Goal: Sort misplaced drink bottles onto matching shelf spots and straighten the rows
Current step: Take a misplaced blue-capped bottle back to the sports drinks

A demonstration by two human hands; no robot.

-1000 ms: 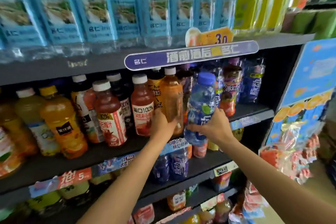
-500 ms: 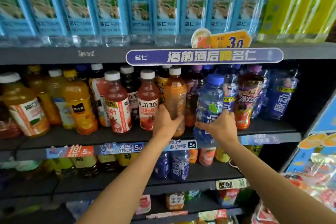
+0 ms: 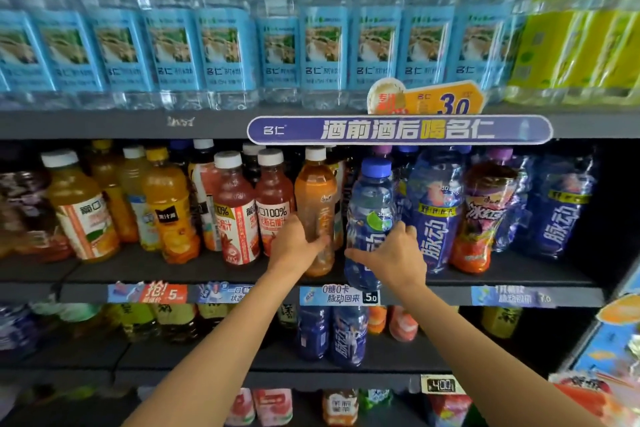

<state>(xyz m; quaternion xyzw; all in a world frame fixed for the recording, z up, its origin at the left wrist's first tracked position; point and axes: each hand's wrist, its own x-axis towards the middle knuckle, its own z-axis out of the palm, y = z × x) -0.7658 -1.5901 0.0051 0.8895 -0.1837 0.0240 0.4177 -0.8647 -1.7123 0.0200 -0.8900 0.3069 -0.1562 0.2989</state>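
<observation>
Left hand (image 3: 297, 242) wrapped on amber bottle (image 3: 317, 208) to steady row | right hand (image 3: 394, 255) gripping blue bottle (image 3: 370, 218), likely for seating beside matching ones

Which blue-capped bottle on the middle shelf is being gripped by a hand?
The clear blue bottle with the green label spot, gripped by the right hand; its dark-blue-wrapped neighbours stand untouched.

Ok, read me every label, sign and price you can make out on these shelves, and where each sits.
"酒前酒后喝名仁", "名仁": purple shelf banner
"3.0": orange price tag
"名仁": blue-label water bottles
"脉动": dark blue bottle
"100%": red juice bottle
"0糖0卡 脉动回来 5.0": blue shelf tag
"抢! 5": red shelf tag
Small print and the lower tags: blurred, unreadable.
</observation>
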